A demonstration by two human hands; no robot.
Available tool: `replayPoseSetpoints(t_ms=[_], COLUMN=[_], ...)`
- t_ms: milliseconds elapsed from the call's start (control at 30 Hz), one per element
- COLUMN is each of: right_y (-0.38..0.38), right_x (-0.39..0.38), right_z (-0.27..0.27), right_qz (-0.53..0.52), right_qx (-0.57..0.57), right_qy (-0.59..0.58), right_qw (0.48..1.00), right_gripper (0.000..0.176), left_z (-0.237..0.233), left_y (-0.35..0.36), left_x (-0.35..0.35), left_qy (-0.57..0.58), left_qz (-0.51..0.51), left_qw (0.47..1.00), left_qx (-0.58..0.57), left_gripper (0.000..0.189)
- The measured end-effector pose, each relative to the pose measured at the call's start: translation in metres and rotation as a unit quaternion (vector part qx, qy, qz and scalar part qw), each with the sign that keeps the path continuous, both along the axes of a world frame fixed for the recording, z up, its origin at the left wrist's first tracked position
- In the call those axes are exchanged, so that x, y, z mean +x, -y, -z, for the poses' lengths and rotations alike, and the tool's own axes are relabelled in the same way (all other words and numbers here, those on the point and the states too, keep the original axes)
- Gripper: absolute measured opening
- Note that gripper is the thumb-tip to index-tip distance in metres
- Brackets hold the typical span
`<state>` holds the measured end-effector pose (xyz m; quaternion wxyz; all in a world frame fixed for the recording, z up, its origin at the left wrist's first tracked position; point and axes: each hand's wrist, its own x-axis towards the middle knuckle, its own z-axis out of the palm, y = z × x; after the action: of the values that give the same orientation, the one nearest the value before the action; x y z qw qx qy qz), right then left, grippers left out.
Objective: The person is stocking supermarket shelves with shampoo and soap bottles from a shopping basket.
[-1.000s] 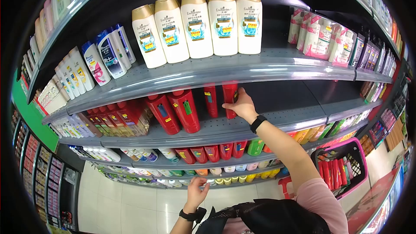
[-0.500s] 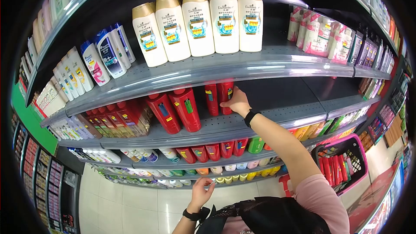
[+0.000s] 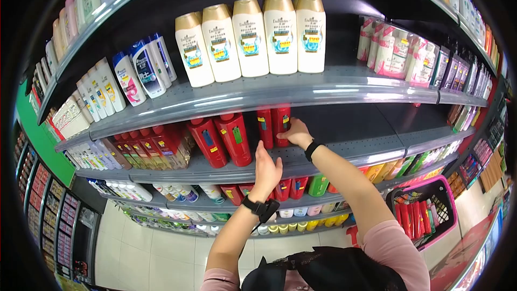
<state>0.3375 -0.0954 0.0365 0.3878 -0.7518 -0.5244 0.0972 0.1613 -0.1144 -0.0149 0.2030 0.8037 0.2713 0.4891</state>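
Observation:
My right hand [image 3: 298,133] grips the lower right side of a red bottle [image 3: 281,118] standing on the middle shelf. Close on its left is a second, narrower-looking red bottle [image 3: 264,124]. My left hand [image 3: 267,170] is raised in front of the shelf edge, fingers stretched upward, its fingertips overlapping the foot of that narrower bottle. Left of both stand two larger red bottles [image 3: 232,139] with yellow price stickers. The tops of the red bottles are hidden by the shelf above.
White shampoo bottles with gold caps [image 3: 280,37] line the shelf above, with its clear front rail [image 3: 258,99] over my hands. Boxed red bottles [image 3: 156,145] stand further left. A black basket with a pink rim [image 3: 451,199] holds several red packs at the right.
My left hand has risen from low in front of me up to the red bottles, its fingers now stretched out. My right hand stays on the same bottle.

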Motion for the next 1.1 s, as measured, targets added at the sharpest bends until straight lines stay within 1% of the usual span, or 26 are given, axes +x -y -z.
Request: replayPoseSetpoints(t_ms=[67,100,167,200,233,300,367,400,433,467,500,567,600,667,767,833,900,1033,1100], right_y=[0.003,0.005,0.011,0.009,0.007,0.005,0.007,0.007,0.007,0.007,0.006,0.004,0.004,0.002,0.001,0.002,0.002,0.002,0.003], right_x=[-0.003,-0.005,-0.005,-0.002,0.001,0.004,0.004,0.002,0.0,-0.001,-0.003,-0.006,-0.008,-0.011,-0.018,-0.022,-0.023,-0.025,-0.027], right_z=[-0.005,-0.008,-0.015,-0.012,-0.01,-0.009,-0.011,-0.011,-0.011,-0.011,-0.011,-0.012,-0.011,-0.01,-0.012,-0.012,-0.012,-0.012,-0.013], right_qz=[0.0,0.001,-0.005,-0.018,-0.031,-0.037,-0.043,-0.037,-0.038,-0.021,-0.005,0.001,0.008,0.012,0.025,0.033,0.043,0.049,0.057], right_qx=[-0.01,-0.027,-0.037,-0.035,-0.034,-0.046,-0.064,-0.048,-0.049,-0.051,-0.052,-0.046,-0.038,-0.037,-0.029,-0.025,-0.023,-0.008,-0.016], right_qy=[-0.003,-0.01,-0.006,-0.007,-0.007,-0.005,-0.008,-0.005,-0.007,0.003,0.013,0.0,-0.012,-0.008,0.004,0.008,-0.014,-0.015,-0.028], right_qw=[1.0,1.0,0.999,0.999,0.999,0.998,0.997,0.998,0.998,0.998,0.999,0.999,0.999,0.999,0.999,0.999,0.999,0.999,0.998], right_gripper=[0.061,0.061,0.061,0.062,0.063,0.064,0.064,0.059,0.059,0.058,0.056,0.057,0.058,0.058,0.059,0.059,0.059,0.057,0.05], left_z=[-0.01,-0.014,-0.019,-0.021,-0.022,-0.023,-0.02,-0.021,-0.021,-0.02,-0.021,-0.022,-0.02,-0.017,-0.017,-0.02,-0.021,-0.017,-0.016], left_y=[-0.015,-0.023,-0.04,-0.043,-0.046,-0.056,-0.064,-0.068,-0.07,-0.072,-0.072,-0.071,-0.073,-0.076,-0.074,-0.07,-0.069,-0.071,-0.072], left_x=[0.02,0.026,0.035,0.04,0.044,0.047,0.051,0.052,0.052,0.051,0.051,0.05,0.049,0.048,0.048,0.046,0.045,0.046,0.047], left_qy=[0.0,0.003,-0.025,-0.027,-0.026,-0.014,-0.002,0.003,0.006,0.021,0.02,0.004,0.003,-0.021,-0.01,-0.008,-0.005,0.004,0.006], left_qz=[-0.115,-0.114,-0.112,-0.138,-0.137,-0.134,-0.15,-0.142,-0.134,-0.115,-0.117,-0.114,-0.117,-0.131,-0.137,-0.138,-0.138,-0.124,-0.121], left_qw=[0.993,0.993,0.983,0.981,0.981,0.975,0.976,0.975,0.975,0.975,0.975,0.973,0.973,0.978,0.977,0.976,0.975,0.982,0.983], left_qx=[-0.004,0.0,-0.141,-0.135,-0.134,-0.179,-0.16,-0.169,-0.178,-0.187,-0.188,-0.199,-0.2,-0.161,-0.164,-0.169,-0.174,-0.144,-0.135], left_gripper=[0.07,0.07,0.076,0.079,0.079,0.079,0.079,0.079,0.079,0.077,0.077,0.071,0.071,0.065,0.063,0.063,0.063,0.064,0.064])
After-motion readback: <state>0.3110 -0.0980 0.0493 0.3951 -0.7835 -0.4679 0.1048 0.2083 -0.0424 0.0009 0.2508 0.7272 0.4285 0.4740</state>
